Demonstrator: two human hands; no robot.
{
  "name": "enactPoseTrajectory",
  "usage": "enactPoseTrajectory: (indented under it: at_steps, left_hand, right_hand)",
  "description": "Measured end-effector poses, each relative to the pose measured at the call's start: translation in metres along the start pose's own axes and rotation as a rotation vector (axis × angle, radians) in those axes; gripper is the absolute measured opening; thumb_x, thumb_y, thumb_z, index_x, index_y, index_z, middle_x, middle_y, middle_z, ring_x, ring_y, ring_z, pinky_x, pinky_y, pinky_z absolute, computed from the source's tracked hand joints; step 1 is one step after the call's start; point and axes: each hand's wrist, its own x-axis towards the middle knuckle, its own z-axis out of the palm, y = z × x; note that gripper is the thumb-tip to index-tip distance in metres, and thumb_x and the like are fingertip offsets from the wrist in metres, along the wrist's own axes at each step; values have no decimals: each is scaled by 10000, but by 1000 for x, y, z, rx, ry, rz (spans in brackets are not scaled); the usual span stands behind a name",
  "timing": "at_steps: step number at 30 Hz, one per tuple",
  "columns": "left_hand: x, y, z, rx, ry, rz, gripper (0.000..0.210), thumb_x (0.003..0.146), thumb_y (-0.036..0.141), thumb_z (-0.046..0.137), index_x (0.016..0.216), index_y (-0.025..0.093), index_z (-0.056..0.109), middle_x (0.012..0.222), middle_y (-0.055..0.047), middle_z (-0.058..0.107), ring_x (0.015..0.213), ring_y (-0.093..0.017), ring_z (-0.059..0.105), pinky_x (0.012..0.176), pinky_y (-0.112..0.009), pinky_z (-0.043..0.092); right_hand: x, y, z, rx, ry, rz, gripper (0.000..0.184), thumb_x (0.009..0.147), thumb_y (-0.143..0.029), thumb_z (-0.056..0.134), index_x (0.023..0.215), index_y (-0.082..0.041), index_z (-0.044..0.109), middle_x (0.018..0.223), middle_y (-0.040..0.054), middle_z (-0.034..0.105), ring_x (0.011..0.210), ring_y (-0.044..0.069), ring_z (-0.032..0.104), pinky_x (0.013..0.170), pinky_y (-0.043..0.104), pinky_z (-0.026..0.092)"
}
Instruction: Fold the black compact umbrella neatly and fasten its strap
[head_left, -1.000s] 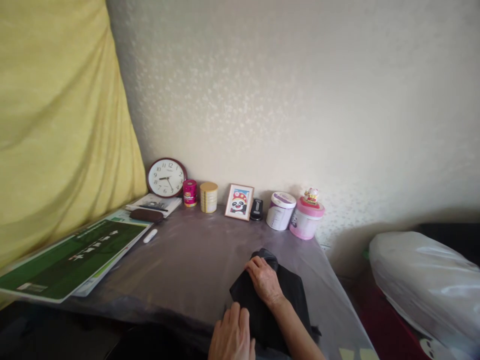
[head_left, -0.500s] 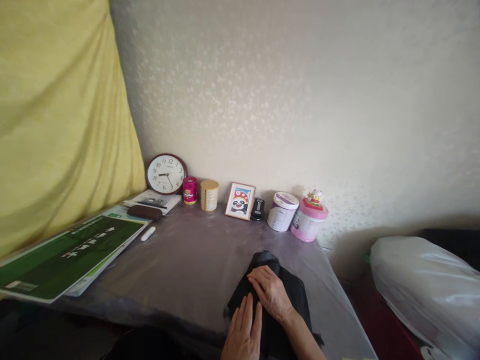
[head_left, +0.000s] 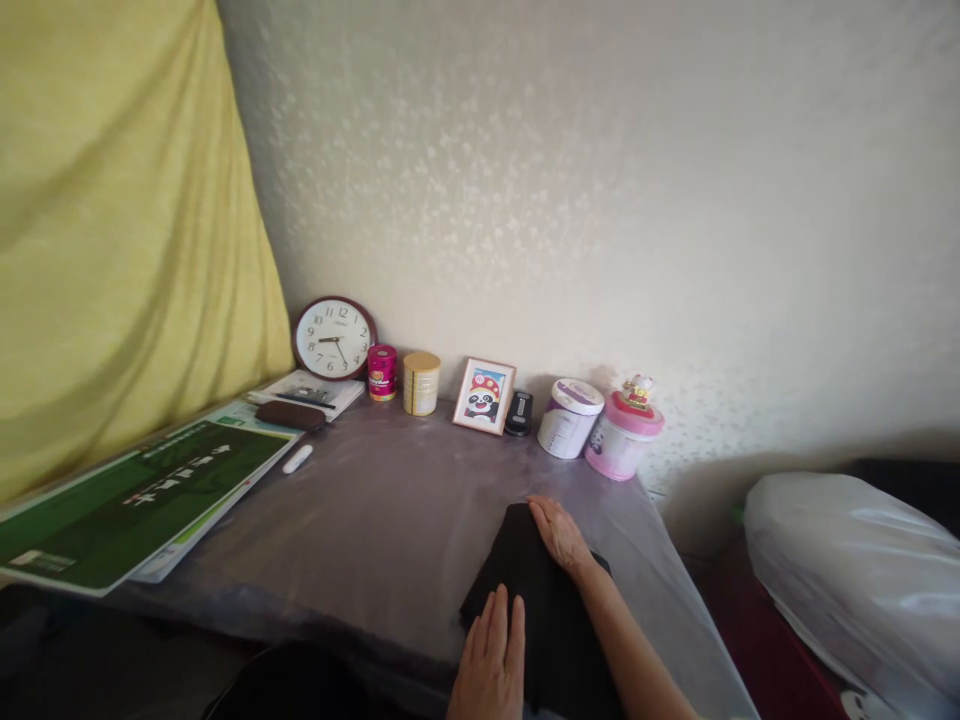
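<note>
A piece of black cloth [head_left: 559, 640] lies on the table near its front right; what kind of item it is I cannot make out. My left hand [head_left: 491, 655] rests flat on its left part, fingers stretched out. Higher up, my right hand [head_left: 556, 532] lies along the cloth's far right edge, its fingers extended and pointing away from me. Neither hand has anything gripped in it. My right forearm hides part of the cloth's right side.
Along the wall stand a clock [head_left: 335, 338], a pink can [head_left: 382, 374], a yellow-lidded can [head_left: 421, 385], a panda picture frame [head_left: 484, 397] and two tubs [head_left: 570, 420]. Green booklets [head_left: 150, 500], a brown case [head_left: 290, 415] and a white pen-like item [head_left: 298, 459] lie left.
My right hand has moved from the middle of the cloth to its far right edge. The bunched far end of the cloth now lies flatter. My left hand has barely shifted.
</note>
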Motion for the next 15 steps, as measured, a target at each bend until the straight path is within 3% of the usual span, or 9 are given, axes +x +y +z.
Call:
enactPoseTrajectory:
  at_steps: [4, 8, 11, 15]
  left_hand:
    - [0, 1, 0, -51, -62, -38, 799, 718, -40, 284, 1376, 212, -93, 1442, -105, 246, 1294, -247, 309, 1000, -359, 407]
    - [2, 5, -14, -118, -166, -72, 778, 700, -29, 298, 1392, 183, 14, 1461, -98, 175, 1328, -253, 227, 1050, -385, 342]
    - [6, 11, -39, -185, -276, -118, 798, 659, -4, 343, 1392, 132, 57, 1474, -94, 92, 1351, -253, 149, 1088, -398, 273]
    - [11, 19, -72, -222, -419, -169, 934, 539, 21, 430, 1387, 79, 44, 1476, -103, 11, 1362, -263, 79, 1110, -401, 219]
  right_hand:
    - [-18, -27, -9, -46, 113, -62, 334, 923, -285, 337, 1085, -183, 610, 1103, 105, 643, 1092, 222, 548, 965, 422, 398]
    - [-39, -51, -6, 19, -22, -274, 310, 917, -237, 355, 1027, -239, 644, 1058, 45, 672, 1149, 189, 515, 1026, 433, 336]
    - [-40, -39, -8, -16, 117, -119, 307, 890, -252, 379, 1032, -184, 643, 1119, 101, 643, 1129, 224, 529, 975, 441, 389]
    - [-54, -4, -26, -54, 312, 270, 348, 847, -332, 377, 1016, -159, 627, 1062, 129, 650, 999, 242, 594, 881, 408, 455]
